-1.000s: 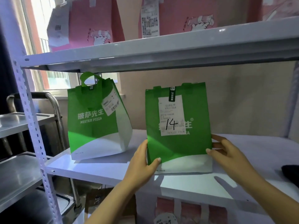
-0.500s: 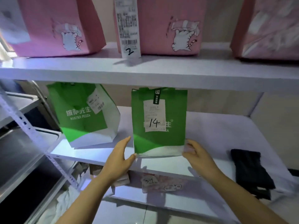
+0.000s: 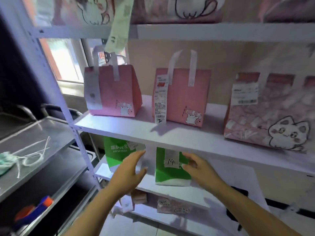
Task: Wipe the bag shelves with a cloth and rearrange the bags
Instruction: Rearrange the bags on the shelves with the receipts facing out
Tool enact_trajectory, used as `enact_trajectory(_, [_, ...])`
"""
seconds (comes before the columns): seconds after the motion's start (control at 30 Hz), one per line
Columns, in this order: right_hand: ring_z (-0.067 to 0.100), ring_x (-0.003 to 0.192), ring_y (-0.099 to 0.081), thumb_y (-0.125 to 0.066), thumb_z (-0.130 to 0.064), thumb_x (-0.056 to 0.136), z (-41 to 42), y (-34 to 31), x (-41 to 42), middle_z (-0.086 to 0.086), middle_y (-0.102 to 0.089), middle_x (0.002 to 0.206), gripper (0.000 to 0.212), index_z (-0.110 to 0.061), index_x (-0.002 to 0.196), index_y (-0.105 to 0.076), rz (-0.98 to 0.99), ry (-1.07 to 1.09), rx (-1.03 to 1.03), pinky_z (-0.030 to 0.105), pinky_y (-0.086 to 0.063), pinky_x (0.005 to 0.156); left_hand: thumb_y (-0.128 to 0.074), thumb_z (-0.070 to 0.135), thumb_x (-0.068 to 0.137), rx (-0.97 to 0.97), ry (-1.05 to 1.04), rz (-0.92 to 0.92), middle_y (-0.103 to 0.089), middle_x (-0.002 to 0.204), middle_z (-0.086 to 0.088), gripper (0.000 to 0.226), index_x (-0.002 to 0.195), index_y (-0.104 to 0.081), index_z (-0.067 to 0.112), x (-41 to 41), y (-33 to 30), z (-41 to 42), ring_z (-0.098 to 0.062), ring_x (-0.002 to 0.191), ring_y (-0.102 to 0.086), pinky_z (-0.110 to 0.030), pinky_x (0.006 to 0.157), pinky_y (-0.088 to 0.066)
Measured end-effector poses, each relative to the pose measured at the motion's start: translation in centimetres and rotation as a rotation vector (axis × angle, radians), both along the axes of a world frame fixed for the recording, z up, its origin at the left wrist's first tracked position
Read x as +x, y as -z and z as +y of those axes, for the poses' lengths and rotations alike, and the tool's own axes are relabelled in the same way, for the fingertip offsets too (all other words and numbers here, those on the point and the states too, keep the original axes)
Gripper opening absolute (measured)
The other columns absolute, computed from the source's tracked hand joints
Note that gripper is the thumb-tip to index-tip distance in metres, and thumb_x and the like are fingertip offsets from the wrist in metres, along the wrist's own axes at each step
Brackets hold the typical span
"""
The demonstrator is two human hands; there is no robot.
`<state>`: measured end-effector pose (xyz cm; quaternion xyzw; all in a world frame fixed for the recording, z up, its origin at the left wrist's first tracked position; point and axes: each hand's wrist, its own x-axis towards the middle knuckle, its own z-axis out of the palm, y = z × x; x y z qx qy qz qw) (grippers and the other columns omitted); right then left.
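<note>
Green fabric pizza bag marked 14 (image 3: 170, 165) is standing on the white shelf board (image 3: 172, 189); I'm drawing my left hand (image 3: 131, 169) and right hand (image 3: 198, 166) off it, fingers loose, so it's placed.

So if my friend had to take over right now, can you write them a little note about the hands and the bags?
Left hand: open, holding nothing, between the two green bags.
Right hand: open, at the right edge of the green bag marked 14; whether it touches is unclear.
Both green bags stand upright on the lower shelf; the other green bag is to the left.
Three pink bags stand on the middle shelf.
Dark cloth lies at the right.
Wiping: can't tell if done.
</note>
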<state>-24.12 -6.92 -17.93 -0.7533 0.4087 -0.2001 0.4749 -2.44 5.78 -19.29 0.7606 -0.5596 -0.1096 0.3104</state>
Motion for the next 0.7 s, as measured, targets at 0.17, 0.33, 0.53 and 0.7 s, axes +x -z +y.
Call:
enact_trajectory(0.17, [0.007,0.119,-0.047,-0.057,-0.027,0.092,0.5,-9.6,1.0,-0.012,-0.051,0.128,0.042,-0.033,0.133,-0.049,-0.071,-0.038,-0.173,0.022,-0.040,0.091,-0.060,0.032,0.091,-0.146,-0.039,-0.062,-0.041,0.144,0.009,0.059,0.144,-0.034,0.028,0.5,-9.7,1.1,-0.012,0.128,-0.042,-0.032,0.105,-0.038])
enact_trajectory(0.33, [0.005,0.112,-0.048,-0.057,-0.023,0.093,1.4,-16.3,2.1,-0.021,-0.053,0.114,0.042,-0.031,0.133,-0.049,-0.177,-0.073,-0.268,0.023,-0.036,0.089,-0.059,0.033,0.091,-0.240,-0.086,-0.156,-0.041,0.147,0.007,0.059,0.144,-0.034,0.026,1.4,-15.9,1.7,-0.012,0.133,-0.038,-0.026,0.105,-0.032])
enact_trajectory(0.53, [0.008,0.114,-0.048,-0.056,-0.027,0.093,2.2,-20.3,4.0,-0.005,-0.052,0.135,0.044,-0.033,0.136,-0.045,-0.196,-0.078,-0.361,0.029,-0.042,0.092,-0.059,0.036,0.091,-0.292,-0.077,-0.206,-0.039,0.147,0.008,0.063,0.146,-0.031,0.028,3.5,-20.0,2.6,-0.010,0.132,-0.038,-0.022,0.100,-0.031])
enact_trajectory(0.7, [0.010,0.121,-0.048,-0.058,-0.031,0.091,2.8,-22.4,7.2,-0.006,-0.050,0.137,0.044,-0.038,0.133,-0.046,-0.242,-0.078,-0.407,0.030,-0.040,0.097,-0.059,0.038,0.090,-0.318,-0.066,-0.253,-0.038,0.148,0.008,0.065,0.147,-0.030,0.027,6.9,-22.5,3.1,-0.013,0.133,-0.038,-0.031,0.106,-0.034])
